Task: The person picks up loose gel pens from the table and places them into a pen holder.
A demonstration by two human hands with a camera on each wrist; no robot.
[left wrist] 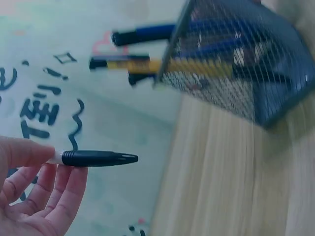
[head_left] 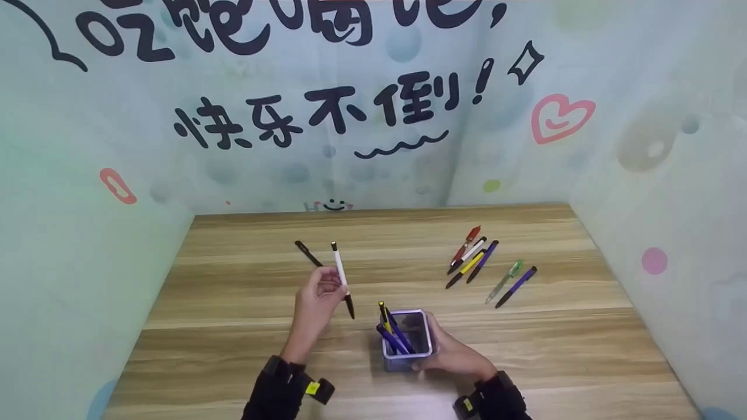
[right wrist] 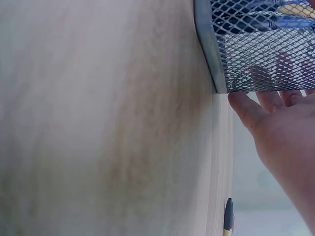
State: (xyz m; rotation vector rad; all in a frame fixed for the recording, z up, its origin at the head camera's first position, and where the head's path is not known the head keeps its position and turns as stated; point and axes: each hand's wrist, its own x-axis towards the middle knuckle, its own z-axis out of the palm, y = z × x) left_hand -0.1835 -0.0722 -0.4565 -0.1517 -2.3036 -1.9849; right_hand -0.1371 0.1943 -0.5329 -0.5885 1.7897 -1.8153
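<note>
A white ballpoint pen [head_left: 339, 265] with a black grip is pinched between the thumb and fingers of my left hand [head_left: 318, 294], tip pointing down in the head view. In the left wrist view its black tip [left wrist: 101, 158] extends past the fingertips. My right hand [head_left: 458, 352] holds the right side of a square metal-mesh pen holder [head_left: 402, 364], thumb in front and fingers behind. Several pens stand in the holder, among them a yellow pen [left wrist: 147, 66] and blue pens [head_left: 400, 332]. A black pen [head_left: 307, 253] lies behind my left hand, partly covered by it.
Loose pens lie at the back right of the wooden table [head_left: 233, 350]: a red pen [head_left: 465, 244], a white pen, a yellow pen [head_left: 465, 269] and a purple pen [head_left: 483, 261]. Nearer are a green pen [head_left: 505, 281] and another purple pen [head_left: 516, 287]. Printed walls surround the table.
</note>
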